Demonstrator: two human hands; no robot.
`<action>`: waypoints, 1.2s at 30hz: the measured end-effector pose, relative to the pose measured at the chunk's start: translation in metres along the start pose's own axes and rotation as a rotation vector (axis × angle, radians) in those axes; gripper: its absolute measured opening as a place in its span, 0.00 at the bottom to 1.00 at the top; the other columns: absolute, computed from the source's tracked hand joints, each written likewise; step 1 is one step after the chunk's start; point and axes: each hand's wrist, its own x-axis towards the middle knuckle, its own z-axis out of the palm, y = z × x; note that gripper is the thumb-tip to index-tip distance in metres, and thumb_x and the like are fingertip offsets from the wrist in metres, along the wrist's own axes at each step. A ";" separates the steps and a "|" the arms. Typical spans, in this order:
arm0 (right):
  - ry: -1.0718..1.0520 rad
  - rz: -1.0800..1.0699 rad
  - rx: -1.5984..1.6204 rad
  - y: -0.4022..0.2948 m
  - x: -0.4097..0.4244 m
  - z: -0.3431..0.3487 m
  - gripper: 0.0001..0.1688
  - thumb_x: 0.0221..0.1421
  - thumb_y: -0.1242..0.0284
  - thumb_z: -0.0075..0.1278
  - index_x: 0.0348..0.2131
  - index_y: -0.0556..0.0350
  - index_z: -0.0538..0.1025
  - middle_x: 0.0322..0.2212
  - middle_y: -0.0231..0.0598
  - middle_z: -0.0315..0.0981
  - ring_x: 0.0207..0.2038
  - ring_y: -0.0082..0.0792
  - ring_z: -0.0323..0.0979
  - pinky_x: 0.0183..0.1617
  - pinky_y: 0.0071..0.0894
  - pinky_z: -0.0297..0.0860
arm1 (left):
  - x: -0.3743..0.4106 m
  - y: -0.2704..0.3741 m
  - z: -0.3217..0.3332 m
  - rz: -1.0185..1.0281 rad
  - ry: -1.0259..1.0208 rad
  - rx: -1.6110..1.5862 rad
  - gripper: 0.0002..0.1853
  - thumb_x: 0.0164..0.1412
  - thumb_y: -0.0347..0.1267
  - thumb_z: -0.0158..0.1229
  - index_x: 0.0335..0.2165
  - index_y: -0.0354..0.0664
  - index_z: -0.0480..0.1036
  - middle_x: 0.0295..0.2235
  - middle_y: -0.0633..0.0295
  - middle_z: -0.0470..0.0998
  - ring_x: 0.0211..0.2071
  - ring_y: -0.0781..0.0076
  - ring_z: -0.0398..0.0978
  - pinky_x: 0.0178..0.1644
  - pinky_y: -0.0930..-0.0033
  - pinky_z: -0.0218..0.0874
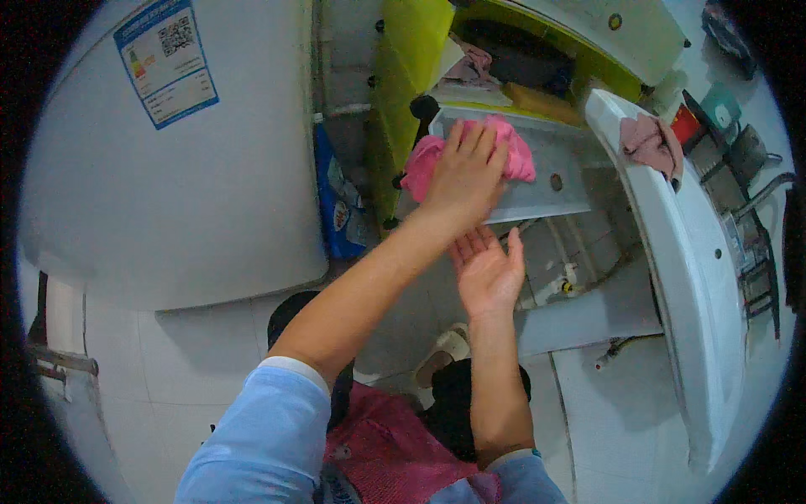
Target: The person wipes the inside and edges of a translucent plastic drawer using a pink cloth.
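My left hand (469,173) lies palm down with its fingers spread over a pink cloth (513,151). The cloth sits bunched in a pale open drawer (567,189) that is pulled out of a yellow-green cabinet (403,82). Below the drawer's front edge is my right hand (491,271), palm up with fingers apart and nothing in it; its fingertips are partly hidden behind my left wrist. In the compartment above the drawer are a crumpled pinkish cloth (472,63) and a dark item (529,53).
A large white appliance (220,189) with a printed label fills the left. Beside it stands a blue packet (340,201). At the right is a white washbasin (686,264) with a dusty-pink cloth (648,145) over its rim. Pipes and a valve (567,286) show under the drawer.
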 end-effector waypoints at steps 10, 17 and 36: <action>0.123 -0.020 -0.075 0.007 -0.008 0.025 0.29 0.55 0.53 0.32 0.46 0.55 0.63 0.46 0.39 0.61 0.47 0.36 0.60 0.49 0.40 0.57 | -0.023 0.015 -0.014 0.208 -0.311 -0.283 0.32 0.35 0.27 0.58 0.45 0.39 0.64 0.53 0.49 0.56 0.57 0.51 0.47 0.60 0.53 0.38; 0.103 0.051 -0.005 0.012 0.008 0.005 0.27 0.53 0.54 0.38 0.38 0.61 0.65 0.38 0.40 0.63 0.43 0.39 0.60 0.51 0.40 0.55 | -0.010 -0.013 0.011 0.185 -0.164 -0.025 0.26 0.38 0.31 0.56 0.42 0.43 0.68 0.51 0.57 0.62 0.56 0.61 0.53 0.60 0.53 0.36; 0.122 0.019 -0.013 0.016 0.006 0.011 0.29 0.56 0.53 0.31 0.44 0.57 0.63 0.42 0.39 0.63 0.43 0.36 0.63 0.47 0.36 0.59 | -0.016 0.004 0.020 0.202 -0.249 -0.072 0.30 0.36 0.31 0.56 0.45 0.40 0.64 0.51 0.55 0.60 0.55 0.57 0.52 0.60 0.57 0.37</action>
